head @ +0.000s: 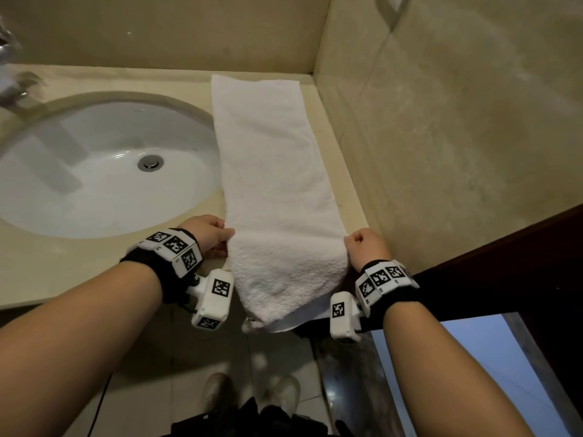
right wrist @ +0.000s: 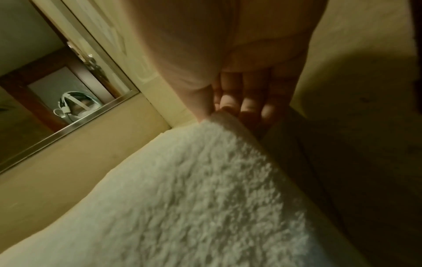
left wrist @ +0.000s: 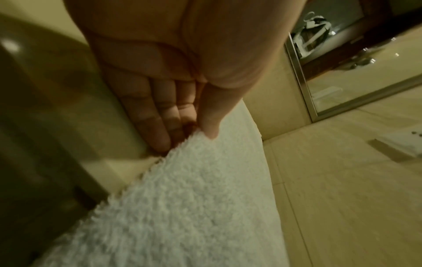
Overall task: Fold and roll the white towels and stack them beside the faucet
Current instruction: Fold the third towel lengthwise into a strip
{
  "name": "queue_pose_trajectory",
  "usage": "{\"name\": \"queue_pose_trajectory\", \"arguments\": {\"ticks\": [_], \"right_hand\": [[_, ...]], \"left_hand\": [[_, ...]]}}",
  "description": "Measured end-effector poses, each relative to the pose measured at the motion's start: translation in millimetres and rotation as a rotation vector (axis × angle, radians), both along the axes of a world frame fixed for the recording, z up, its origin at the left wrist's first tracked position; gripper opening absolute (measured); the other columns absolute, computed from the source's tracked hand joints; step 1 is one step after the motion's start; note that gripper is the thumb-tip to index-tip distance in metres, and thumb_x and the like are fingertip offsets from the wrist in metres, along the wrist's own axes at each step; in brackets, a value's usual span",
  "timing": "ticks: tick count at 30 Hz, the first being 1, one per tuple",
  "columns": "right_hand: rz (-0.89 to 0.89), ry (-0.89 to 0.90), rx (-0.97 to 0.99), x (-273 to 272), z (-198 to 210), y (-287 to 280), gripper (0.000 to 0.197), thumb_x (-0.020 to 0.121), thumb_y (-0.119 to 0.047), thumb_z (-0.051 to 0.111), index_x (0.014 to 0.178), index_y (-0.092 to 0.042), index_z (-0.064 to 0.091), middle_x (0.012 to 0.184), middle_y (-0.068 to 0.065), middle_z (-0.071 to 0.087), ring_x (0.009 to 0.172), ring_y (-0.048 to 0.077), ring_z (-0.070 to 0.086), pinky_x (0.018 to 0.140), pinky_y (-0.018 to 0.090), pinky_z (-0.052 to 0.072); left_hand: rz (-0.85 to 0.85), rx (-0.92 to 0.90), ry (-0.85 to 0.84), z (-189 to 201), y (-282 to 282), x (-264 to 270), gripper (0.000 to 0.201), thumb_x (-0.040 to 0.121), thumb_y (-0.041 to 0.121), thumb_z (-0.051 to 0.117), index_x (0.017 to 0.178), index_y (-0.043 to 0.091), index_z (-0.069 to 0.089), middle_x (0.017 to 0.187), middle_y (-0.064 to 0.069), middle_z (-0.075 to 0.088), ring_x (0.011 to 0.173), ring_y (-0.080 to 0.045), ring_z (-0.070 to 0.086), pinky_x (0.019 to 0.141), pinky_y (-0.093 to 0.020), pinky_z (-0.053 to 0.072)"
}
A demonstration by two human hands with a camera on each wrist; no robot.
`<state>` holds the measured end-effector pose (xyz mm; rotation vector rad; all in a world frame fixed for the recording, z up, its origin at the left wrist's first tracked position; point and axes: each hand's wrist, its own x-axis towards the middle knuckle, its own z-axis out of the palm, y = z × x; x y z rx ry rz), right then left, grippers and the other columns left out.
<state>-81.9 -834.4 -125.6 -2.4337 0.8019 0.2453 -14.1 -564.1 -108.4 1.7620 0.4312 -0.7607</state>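
Note:
A white towel [head: 271,159] folded into a long narrow strip lies on the beige counter [head: 47,263], from the back wall to the front edge, right of the sink. Its near end hangs over the counter edge. My left hand [head: 217,238] pinches the towel's left edge between thumb and fingers [left wrist: 160,130]. My right hand [head: 359,244] pinches the right edge at the same height, thumb on top of the towel [right wrist: 205,180]. The faucet [head: 9,58] shows only partly at the far left.
The white oval sink [head: 63,184] with its drain [head: 150,162] sits left of the towel. A beige wall [head: 441,121] stands close to the towel's right side. A dark wooden door frame [head: 504,263] is at the right. The floor and my shoes [head: 284,395] are below.

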Motion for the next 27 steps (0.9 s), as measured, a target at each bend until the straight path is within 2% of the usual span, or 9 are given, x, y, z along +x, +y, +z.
{"name": "queue_pose_trajectory", "arguments": {"ticks": [4,8,12,14,16,18,21,24,27], "right_hand": [[-0.019,-0.072,0.098,-8,-6,1,0.024,0.090,-0.027,0.051,0.100,-0.006,0.058,0.083,0.006,0.060,0.088,0.027,0.056,0.072,0.025,0.037],[-0.079,-0.144,0.152,-19,-13,4,0.025,0.087,-0.024,0.059,0.104,-0.007,0.056,0.066,-0.008,0.047,0.072,0.017,0.049,0.069,0.023,0.034],[-0.124,-0.143,0.202,-31,-13,14,0.027,0.086,-0.021,0.059,0.108,-0.005,0.052,0.075,-0.003,0.051,0.073,0.016,0.049,0.071,0.025,0.036],[-0.099,-0.175,0.105,-38,-6,19,0.023,0.084,-0.017,0.060,0.104,-0.006,0.054,0.096,0.008,0.056,0.082,0.021,0.053,0.080,0.030,0.043],[0.075,-0.214,-0.148,-41,4,32,0.017,0.083,-0.015,0.059,0.099,-0.009,0.056,0.106,0.014,0.054,0.095,0.029,0.052,0.088,0.037,0.043],[0.435,-0.257,-0.298,-39,15,60,0.010,0.080,-0.011,0.059,0.091,-0.009,0.059,0.095,0.015,0.057,0.091,0.033,0.054,0.078,0.041,0.044],[1.126,-0.298,-0.370,-33,14,120,0.011,0.067,-0.016,0.061,0.073,-0.008,0.062,0.071,0.014,0.059,0.065,0.032,0.058,0.053,0.031,0.037],[1.520,-0.272,-0.589,-23,3,155,0.014,0.062,-0.026,0.059,0.070,-0.018,0.068,0.067,0.001,0.065,0.059,0.021,0.061,0.050,0.022,0.040],[1.686,-0.143,-0.783,-15,-11,161,0.016,0.061,-0.029,0.056,0.067,-0.026,0.070,0.067,-0.010,0.065,0.061,0.010,0.061,0.053,0.019,0.042]], "left_hand": [[-0.017,0.035,-0.015,-2,-2,6,0.024,0.091,0.017,0.055,0.070,0.011,0.046,0.060,-0.009,0.044,0.054,-0.020,0.047,0.039,-0.018,0.050],[-0.069,0.136,-0.152,-6,-2,17,0.027,0.088,0.009,0.059,0.064,0.012,0.045,0.062,-0.010,0.048,0.058,-0.024,0.049,0.071,-0.037,0.054],[-0.103,0.107,-0.193,-4,4,12,0.019,0.088,0.010,0.058,0.071,0.013,0.049,0.068,-0.009,0.053,0.056,-0.019,0.051,0.051,-0.026,0.052],[-0.174,0.107,-0.260,-2,17,-1,0.007,0.089,0.010,0.055,0.083,0.010,0.054,0.074,-0.010,0.059,0.058,-0.017,0.053,0.056,-0.024,0.049],[-0.236,0.096,-0.340,-2,38,-22,0.001,0.090,0.012,0.055,0.091,0.011,0.056,0.078,-0.007,0.065,0.063,-0.015,0.059,0.059,-0.020,0.050],[-0.301,0.093,-0.390,-9,55,-52,0.005,0.089,0.013,0.056,0.086,0.017,0.057,0.078,-0.003,0.068,0.068,-0.015,0.063,0.067,-0.023,0.051],[-0.429,0.156,-0.331,-42,67,-99,0.007,0.085,0.015,0.062,0.089,0.021,0.061,0.085,-0.001,0.068,0.083,-0.014,0.065,0.081,-0.026,0.049],[-0.426,0.123,-0.215,-87,53,-122,0.042,0.079,0.018,0.070,0.117,0.009,0.056,0.116,-0.012,0.062,0.109,-0.023,0.058,0.099,-0.030,0.044],[-0.441,0.142,-0.247,-124,24,-122,0.056,0.077,0.022,0.072,0.126,0.007,0.050,0.123,-0.012,0.057,0.117,-0.025,0.052,0.082,-0.014,0.036]]}}
